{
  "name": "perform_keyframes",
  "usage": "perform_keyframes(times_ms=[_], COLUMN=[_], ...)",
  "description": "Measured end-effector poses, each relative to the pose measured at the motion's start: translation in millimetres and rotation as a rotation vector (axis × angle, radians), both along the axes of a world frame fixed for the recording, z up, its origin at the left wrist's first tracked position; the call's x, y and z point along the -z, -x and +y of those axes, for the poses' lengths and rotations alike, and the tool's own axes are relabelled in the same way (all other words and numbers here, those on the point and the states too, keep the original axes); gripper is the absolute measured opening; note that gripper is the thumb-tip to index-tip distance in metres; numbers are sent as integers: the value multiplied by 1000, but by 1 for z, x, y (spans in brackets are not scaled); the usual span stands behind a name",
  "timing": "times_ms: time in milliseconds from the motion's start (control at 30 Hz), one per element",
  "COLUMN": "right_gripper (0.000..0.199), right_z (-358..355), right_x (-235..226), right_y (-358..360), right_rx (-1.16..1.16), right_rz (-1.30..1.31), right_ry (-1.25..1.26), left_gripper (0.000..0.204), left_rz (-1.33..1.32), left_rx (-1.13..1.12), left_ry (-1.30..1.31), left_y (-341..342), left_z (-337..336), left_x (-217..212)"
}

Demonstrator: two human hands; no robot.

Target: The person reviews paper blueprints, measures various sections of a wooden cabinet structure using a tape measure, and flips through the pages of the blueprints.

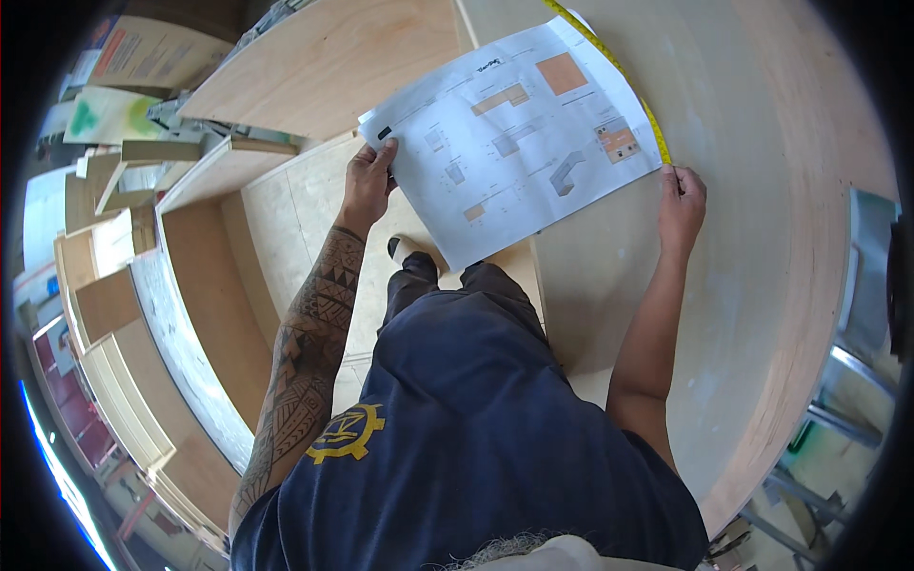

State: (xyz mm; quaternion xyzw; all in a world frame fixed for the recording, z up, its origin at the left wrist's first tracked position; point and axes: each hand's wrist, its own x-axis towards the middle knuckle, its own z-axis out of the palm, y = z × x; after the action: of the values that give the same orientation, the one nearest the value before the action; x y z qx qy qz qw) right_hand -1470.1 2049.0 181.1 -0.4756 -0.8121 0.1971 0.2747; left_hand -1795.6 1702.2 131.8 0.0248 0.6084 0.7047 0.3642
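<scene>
A large white sheet of printed drawings [524,157] spreads out in front of me, its right part over the plywood panel. My left hand [369,181] pinches the sheet's left edge, thumb on top. A yellow tape measure blade [624,71] runs along the sheet's right edge in a curve. At the blade's near end, my right hand [683,195] has its fingers closed on it, close to the paper's right corner. The far end of the blade goes out of view at the top.
A broad plywood panel [733,314] fills the right side. On the left stand open wooden cabinet boxes [214,276] and stacked boards [124,381]. Another plywood sheet [333,67] lies at the upper left. Metal legs [847,423] show at the far right, cardboard boxes [157,52] at the back left.
</scene>
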Motion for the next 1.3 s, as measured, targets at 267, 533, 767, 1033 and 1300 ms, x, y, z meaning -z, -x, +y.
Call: perform_keyframes(times_ms=[267, 533, 767, 1033, 1300], right_gripper=[36, 36, 36, 39, 37], right_z=[30, 32, 22, 13, 14], right_x=[2, -5, 1, 1, 7], right_y=[20, 39, 47, 54, 53], right_rx=[32, 17, 22, 83, 67], right_rz=[-42, -33, -20, -121, -117], right_ry=[201, 231, 196, 135, 60], left_gripper=[28, 28, 29, 31, 32], left_rz=[-96, -135, -153, -147, -149], left_rx=[-61, -120, -127, -122, -137], left_ry=[-46, -77, -99, -84, -58], left_y=[-23, -29, -27, -28, -31], left_z=[-9, -14, -19, -23, -24], left_x=[13, 19, 26, 29, 24])
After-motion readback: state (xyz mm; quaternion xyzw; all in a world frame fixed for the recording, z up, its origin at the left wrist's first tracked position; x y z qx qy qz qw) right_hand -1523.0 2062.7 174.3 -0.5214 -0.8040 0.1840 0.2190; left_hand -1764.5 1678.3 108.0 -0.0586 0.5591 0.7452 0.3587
